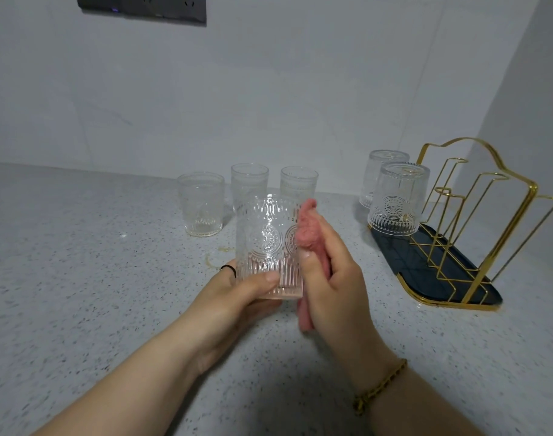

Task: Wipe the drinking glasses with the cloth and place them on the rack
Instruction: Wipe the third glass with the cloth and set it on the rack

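Note:
My left hand [237, 294] grips the base of an upright embossed clear glass [267, 243] above the counter. My right hand [331, 278] holds a pink cloth [306, 228] and presses it against the glass's right side. Three more clear glasses stand upright behind: one at the left [201, 204], one in the middle [249, 180], one to its right [299, 180]. At the right, a gold wire rack [476, 215] on a dark tray [404, 256] carries two upturned glasses, the near one [398, 199] and the far one [379, 171].
The speckled grey counter [95, 278] meets a pale tiled wall [268, 89] behind. A dark socket panel [143, 7] hangs on the wall at top left. A faint yellowish ring mark [212, 259] lies on the counter near the held glass.

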`<act>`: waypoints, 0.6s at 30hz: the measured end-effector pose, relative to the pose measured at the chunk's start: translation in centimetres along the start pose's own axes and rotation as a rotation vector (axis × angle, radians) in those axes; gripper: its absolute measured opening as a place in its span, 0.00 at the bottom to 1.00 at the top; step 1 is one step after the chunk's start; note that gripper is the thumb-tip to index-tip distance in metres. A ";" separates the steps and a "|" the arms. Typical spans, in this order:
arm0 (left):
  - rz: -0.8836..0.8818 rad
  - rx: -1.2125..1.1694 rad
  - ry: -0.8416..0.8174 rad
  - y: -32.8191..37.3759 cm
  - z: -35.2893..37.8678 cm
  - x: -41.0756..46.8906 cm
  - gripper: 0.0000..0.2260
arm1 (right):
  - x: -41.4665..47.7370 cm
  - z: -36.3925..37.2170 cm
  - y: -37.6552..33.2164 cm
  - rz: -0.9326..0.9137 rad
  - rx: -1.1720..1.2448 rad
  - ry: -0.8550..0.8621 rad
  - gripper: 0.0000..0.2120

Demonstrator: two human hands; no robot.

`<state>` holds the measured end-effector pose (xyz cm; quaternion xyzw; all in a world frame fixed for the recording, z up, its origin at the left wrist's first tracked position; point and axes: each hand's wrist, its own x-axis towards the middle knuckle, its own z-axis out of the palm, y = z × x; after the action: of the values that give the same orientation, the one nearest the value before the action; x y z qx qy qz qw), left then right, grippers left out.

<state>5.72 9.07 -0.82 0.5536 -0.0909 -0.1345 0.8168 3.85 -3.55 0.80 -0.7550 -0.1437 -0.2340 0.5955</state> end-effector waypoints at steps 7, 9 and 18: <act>0.033 -0.157 0.121 0.7 -0.5 0.3 0.17 | -0.7 0.6 -0.2 0.118 -0.012 -0.132 0.13; 0.028 -0.160 0.161 0.9 -1.0 0.6 0.20 | -0.9 0.9 0.0 0.083 -0.025 -0.163 0.15; 0.012 0.014 0.000 0.0 -0.4 0.2 0.17 | 0.0 0.0 -0.2 -0.072 -0.072 0.021 0.21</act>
<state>6.03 9.31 -0.96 0.5588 -0.0953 -0.1289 0.8137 3.79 -3.53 0.98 -0.7677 -0.1559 -0.2680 0.5609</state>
